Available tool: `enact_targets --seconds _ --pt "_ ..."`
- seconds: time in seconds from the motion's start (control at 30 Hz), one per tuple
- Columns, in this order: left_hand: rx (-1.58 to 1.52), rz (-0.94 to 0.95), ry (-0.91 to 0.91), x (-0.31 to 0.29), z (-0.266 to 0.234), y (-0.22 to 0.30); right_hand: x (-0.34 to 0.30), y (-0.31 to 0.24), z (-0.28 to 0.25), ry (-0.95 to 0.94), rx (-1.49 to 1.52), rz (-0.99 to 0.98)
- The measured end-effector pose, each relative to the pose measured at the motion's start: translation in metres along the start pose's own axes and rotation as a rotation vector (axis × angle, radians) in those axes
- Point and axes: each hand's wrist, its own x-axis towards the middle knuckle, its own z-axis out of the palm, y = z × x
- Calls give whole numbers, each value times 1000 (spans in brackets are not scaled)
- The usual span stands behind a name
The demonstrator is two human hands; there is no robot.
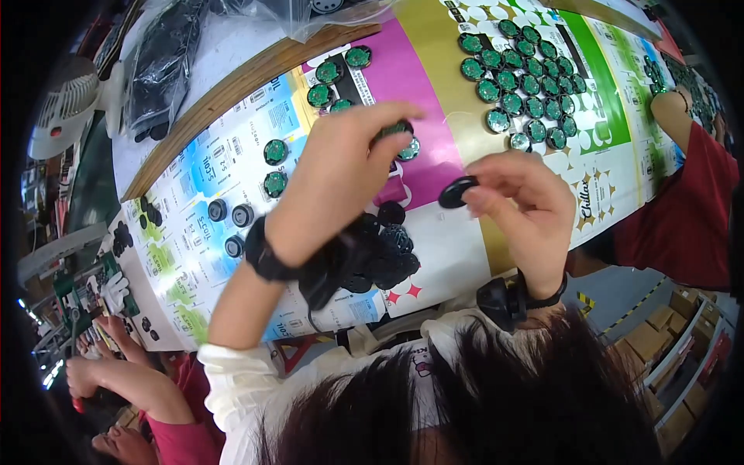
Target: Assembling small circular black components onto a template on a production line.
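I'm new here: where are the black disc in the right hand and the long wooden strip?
Black disc point(454, 194): head view, on its dark surface.
Long wooden strip point(231, 87): head view, about midway along.

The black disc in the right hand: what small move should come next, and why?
Perhaps bring the black disc toward the left hand: the right hand pinches it at its edge, and a dark round piece shows between the left thumb and index finger, though whether gripped is unclear.
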Motion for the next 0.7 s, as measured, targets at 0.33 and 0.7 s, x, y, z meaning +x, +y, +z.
enact_targets --seconds 0.33,0.7 --pt "-1072 -256 209 -74 19 27 1 8 30 -97 -103 -211" --pt "-1224 -208 229 -98 15 10 -4 5 44 -69 -357 -594"
